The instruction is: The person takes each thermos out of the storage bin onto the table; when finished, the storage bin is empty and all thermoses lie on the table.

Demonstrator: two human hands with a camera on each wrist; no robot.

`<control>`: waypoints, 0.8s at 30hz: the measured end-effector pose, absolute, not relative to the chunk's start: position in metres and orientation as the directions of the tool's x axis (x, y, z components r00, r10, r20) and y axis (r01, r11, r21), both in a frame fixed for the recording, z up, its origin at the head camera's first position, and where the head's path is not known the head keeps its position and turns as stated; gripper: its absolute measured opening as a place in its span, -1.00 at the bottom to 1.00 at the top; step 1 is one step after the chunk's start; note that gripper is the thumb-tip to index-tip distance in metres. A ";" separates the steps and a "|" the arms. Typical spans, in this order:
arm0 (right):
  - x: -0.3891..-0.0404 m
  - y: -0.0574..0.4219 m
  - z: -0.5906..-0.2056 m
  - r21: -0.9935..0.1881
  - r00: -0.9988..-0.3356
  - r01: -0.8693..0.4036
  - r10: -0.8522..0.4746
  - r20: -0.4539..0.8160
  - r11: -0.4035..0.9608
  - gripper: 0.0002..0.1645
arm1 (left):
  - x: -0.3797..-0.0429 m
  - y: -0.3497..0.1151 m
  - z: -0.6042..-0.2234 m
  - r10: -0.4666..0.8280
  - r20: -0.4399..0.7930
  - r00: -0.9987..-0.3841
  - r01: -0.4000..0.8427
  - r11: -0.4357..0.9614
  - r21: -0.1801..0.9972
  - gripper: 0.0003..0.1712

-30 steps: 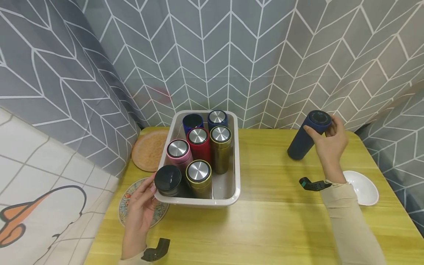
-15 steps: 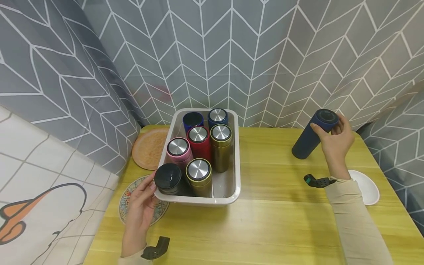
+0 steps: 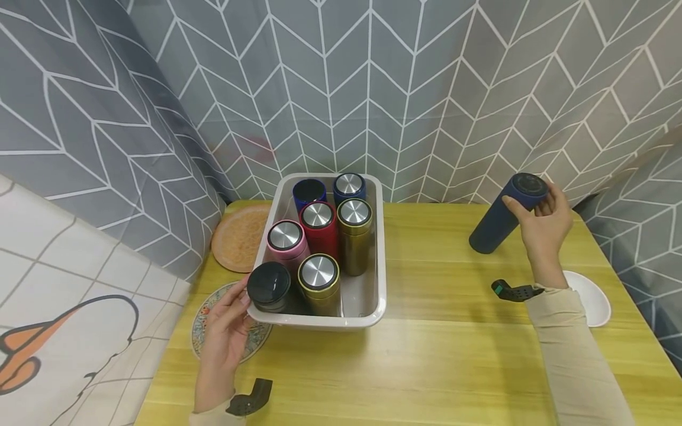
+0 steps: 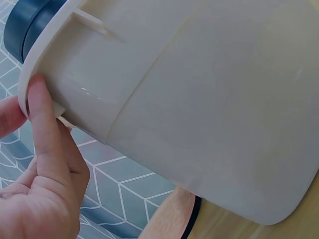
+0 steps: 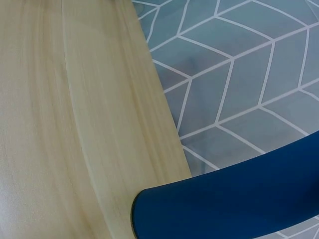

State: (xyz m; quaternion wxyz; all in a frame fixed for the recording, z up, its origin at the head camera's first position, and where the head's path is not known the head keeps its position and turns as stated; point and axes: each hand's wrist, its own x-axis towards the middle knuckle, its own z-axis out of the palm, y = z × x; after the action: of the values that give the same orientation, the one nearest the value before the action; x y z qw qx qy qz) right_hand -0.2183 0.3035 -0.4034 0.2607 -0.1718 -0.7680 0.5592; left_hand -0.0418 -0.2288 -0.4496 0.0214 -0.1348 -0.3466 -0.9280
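In the head view my right hand [image 3: 549, 231] grips a dark blue thermos bottle [image 3: 495, 222] near its top, thumb on the near side. The bottle leans, its dark round end up and toward the right. Its smooth blue side [image 5: 224, 204] crosses the lower part of the right wrist view. My left hand [image 3: 224, 337] pinches the front-left rim of a white plastic bin [image 3: 381, 266]; the left wrist view shows thumb and finger on either side of the rim and the bin's outer wall [image 4: 199, 99]. Several thermos bottles stand inside, including a red one [image 3: 322, 236] and a black-lidded one [image 3: 269, 284].
A white dish [image 3: 591, 302] lies at the right, partly behind my right sleeve. Left of the bin are a round brown mat [image 3: 234, 242] and a patterned round mat [image 3: 199, 328]. All stand on a wooden table [image 3: 426, 367], with a grey patterned curtain [image 3: 394, 89] behind.
My right hand has carried the blue bottle slightly to the right, mostly in the first half second. The left hand keeps its hold on the bin's rim.
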 end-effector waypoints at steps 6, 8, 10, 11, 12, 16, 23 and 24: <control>-0.217 0.302 -0.401 -0.945 -0.812 0.002 0.552 0.190 0.328 -0.05 | -0.042 -0.229 -0.448 0.058 0.245 -0.968 0.124 -0.738 0.664 -0.42; -0.215 0.301 -0.399 -0.941 -0.818 0.017 0.546 0.181 0.337 -0.02 | -0.042 -0.229 -0.447 0.060 0.237 -0.970 0.119 -0.732 0.671 -0.42; -0.214 0.301 -0.396 -0.932 -0.827 0.024 0.531 0.185 0.361 -0.01 | -0.042 -0.230 -0.447 0.064 0.234 -0.970 0.114 -0.731 0.673 -0.42; -0.214 0.300 -0.395 -0.926 -0.831 0.025 0.523 0.190 0.376 0.00 | -0.042 -0.230 -0.446 0.065 0.234 -0.970 0.113 -0.732 0.672 -0.42; -0.213 0.300 -0.394 -0.918 -0.833 0.020 0.514 0.204 0.396 0.00 | -0.041 -0.230 -0.446 0.067 0.235 -0.970 0.112 -0.733 0.671 -0.42; -0.211 0.293 -0.385 -0.875 -0.813 -0.010 0.505 0.288 0.483 -0.05 | -0.040 -0.230 -0.447 0.072 0.242 -0.968 0.109 -0.745 0.658 -0.42; -0.202 0.262 -0.359 -0.854 -0.796 -0.118 0.466 0.387 0.508 -0.19 | -0.040 -0.230 -0.446 0.066 0.241 -0.968 0.113 -0.746 0.656 -0.42; -0.201 0.257 -0.355 -0.857 -0.816 -0.134 0.435 0.380 0.498 -0.20 | -0.040 -0.229 -0.446 0.064 0.238 -0.969 0.112 -0.744 0.659 -0.42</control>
State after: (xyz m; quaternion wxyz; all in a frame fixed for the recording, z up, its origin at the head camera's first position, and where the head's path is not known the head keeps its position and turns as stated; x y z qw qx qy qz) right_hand -0.2008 0.2567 -0.3553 0.2890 -0.0924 -0.8158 0.4924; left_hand -0.0402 -0.2294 -0.4458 0.0131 -0.1233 -0.3575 -0.9257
